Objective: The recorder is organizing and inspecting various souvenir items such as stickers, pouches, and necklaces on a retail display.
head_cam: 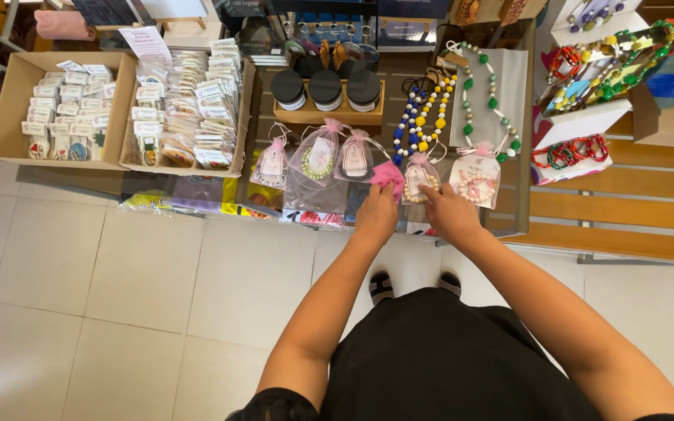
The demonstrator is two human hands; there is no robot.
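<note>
A person in black stands at a desk (pixel 518 140) full of little things for sale. The left hand (pixel 376 214) is closed around a bright pink cloth bag (pixel 388 176), with the fingers curled over its lower part. The right hand (pixel 448 212) pinches the bottom of a see-through bag with beads (pixel 419 178), thumb and fingers narrow on it. The two bags touch each other, and both sit near the front edge of the desk.

To the left of the hands, three more see-through bags with pink bows (pixel 317 156) lie in a row, close together. Just to the right lies another bag with pink beads (pixel 475 179), almost touching the one held by the right hand. Behind the bags, three black round jars (pixel 326 89) stand on a small wooden tray (pixel 329 115). Long bead necklaces (pixel 423 113) lie beside the tray.

On the far left, two cardboard boxes (pixel 9 101) hold many small cards (pixel 68 105). On the far right, red bead rings (pixel 569 152) rest on a white stand.

The desk is crowded, with little room between things. The white tile floor (pixel 79 296) in front of the desk is wide open. The person's black shoes (pixel 381 287) stand close to the desk's front edge.
</note>
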